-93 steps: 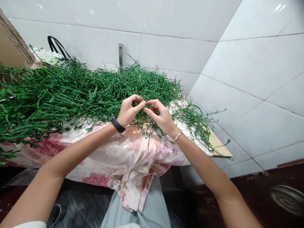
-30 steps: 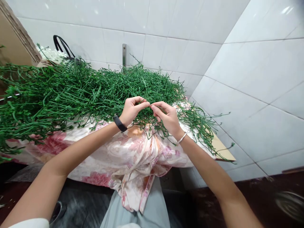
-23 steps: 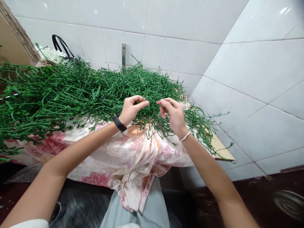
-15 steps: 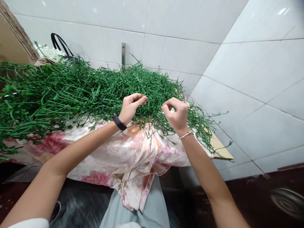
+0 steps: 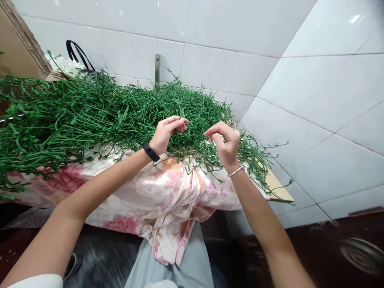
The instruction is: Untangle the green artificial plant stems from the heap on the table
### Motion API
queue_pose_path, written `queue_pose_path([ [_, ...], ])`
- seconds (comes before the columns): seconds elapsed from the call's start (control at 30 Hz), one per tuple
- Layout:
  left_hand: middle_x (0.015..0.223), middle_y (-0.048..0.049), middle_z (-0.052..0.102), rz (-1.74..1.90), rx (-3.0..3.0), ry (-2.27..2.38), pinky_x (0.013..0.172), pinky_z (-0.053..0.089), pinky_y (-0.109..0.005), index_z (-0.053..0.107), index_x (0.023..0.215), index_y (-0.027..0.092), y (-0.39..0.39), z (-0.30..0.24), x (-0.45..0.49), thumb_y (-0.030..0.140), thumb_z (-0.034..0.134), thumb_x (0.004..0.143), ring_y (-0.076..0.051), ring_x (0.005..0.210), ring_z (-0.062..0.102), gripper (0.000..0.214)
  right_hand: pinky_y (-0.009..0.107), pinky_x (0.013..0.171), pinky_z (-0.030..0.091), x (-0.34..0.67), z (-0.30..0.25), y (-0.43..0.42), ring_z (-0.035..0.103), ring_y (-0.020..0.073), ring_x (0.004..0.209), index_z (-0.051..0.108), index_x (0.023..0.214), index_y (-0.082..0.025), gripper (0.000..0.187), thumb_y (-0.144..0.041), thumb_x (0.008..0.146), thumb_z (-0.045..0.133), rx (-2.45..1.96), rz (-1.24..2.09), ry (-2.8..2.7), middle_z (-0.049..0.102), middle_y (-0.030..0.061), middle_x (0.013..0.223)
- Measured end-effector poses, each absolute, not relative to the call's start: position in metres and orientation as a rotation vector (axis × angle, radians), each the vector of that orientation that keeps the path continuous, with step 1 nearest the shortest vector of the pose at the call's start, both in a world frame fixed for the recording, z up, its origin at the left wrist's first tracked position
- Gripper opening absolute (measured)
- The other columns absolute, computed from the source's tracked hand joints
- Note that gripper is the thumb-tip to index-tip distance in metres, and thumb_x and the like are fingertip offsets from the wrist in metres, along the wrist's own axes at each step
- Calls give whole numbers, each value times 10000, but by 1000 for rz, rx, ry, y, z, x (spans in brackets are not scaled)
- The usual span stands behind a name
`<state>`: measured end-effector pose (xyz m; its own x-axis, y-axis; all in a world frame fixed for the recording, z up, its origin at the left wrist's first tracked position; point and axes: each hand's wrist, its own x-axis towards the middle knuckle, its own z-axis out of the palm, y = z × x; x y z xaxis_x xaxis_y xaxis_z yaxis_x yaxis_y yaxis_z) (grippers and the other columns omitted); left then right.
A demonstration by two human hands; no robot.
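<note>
A big heap of thin green artificial stems [image 5: 90,112] lies across a table covered with a pink floral cloth [image 5: 168,188]. My left hand [image 5: 166,134], with a black band on its wrist, hovers over the heap's near edge; its fingers press against the thumb in a pinch on a thin green stem. My right hand [image 5: 225,144], with a silver bangle on its wrist, is a hand's width to the right. Its fingers are curled in towards the thumb, and what they hold is too small to make out.
White tiled walls [image 5: 315,100] close in behind and on the right. A bare table corner [image 5: 277,188] sticks out at the right. At the back left are a brown cardboard box [image 5: 18,48], white flowers [image 5: 64,64] and black bag handles [image 5: 76,54]. A metal bracket [image 5: 157,66] is fixed to the wall.
A second ago my fingertips met over one stem. My right hand has since drawn away to the right and curled; my left hand has stayed in place and lifted slightly.
</note>
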<state>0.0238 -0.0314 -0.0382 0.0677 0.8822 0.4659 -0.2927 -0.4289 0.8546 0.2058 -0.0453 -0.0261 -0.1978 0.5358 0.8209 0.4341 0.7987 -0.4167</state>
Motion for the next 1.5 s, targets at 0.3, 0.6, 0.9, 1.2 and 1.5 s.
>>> queue_pose_path([
  [0.3, 704, -9, 643, 1225, 1682, 685, 721, 431, -255, 672, 727, 142, -45, -37, 31, 275, 657, 662, -87, 681, 553, 149, 243, 600, 464, 195, -34, -37, 536, 91, 665, 587, 780, -187, 184, -352, 706, 620, -765, 573, -1814, 586, 7, 788],
  [0.6, 884, -38, 633, 1315, 1650, 627, 798, 461, -279, 608, 955, 148, -43, -33, 29, 194, 678, 631, -110, 831, 588, 335, 212, 530, 409, 196, -29, -32, 451, 40, 501, 578, 686, -202, 153, -315, 654, 677, -729, 800, -1502, 525, -46, 632],
  [0.9, 822, -56, 658, 1527, 1953, 923, 781, 480, -304, 617, 862, 116, -36, -39, 26, 135, 605, 675, -124, 765, 613, 188, 205, 457, 385, 197, -27, -30, 454, 41, 475, 584, 718, -220, 190, -365, 643, 681, -705, 889, -1395, 551, -41, 643],
  [1.2, 721, -33, 651, 1518, 2284, 1207, 677, 428, -286, 638, 729, 151, -36, -36, 18, 352, 679, 645, -129, 685, 554, 222, 204, 452, 396, 205, -24, -27, 465, 40, 484, 571, 744, -218, 205, -379, 654, 661, -689, 843, -1222, 573, -36, 694],
  [1.5, 647, 4, 566, 1423, 2000, 1037, 585, 399, -229, 615, 792, 154, -30, -37, 17, 388, 720, 568, -85, 614, 506, 341, 200, 518, 451, 206, -23, -29, 503, 41, 522, 586, 769, -216, 173, -354, 682, 643, -634, 887, -1216, 602, -34, 730],
])
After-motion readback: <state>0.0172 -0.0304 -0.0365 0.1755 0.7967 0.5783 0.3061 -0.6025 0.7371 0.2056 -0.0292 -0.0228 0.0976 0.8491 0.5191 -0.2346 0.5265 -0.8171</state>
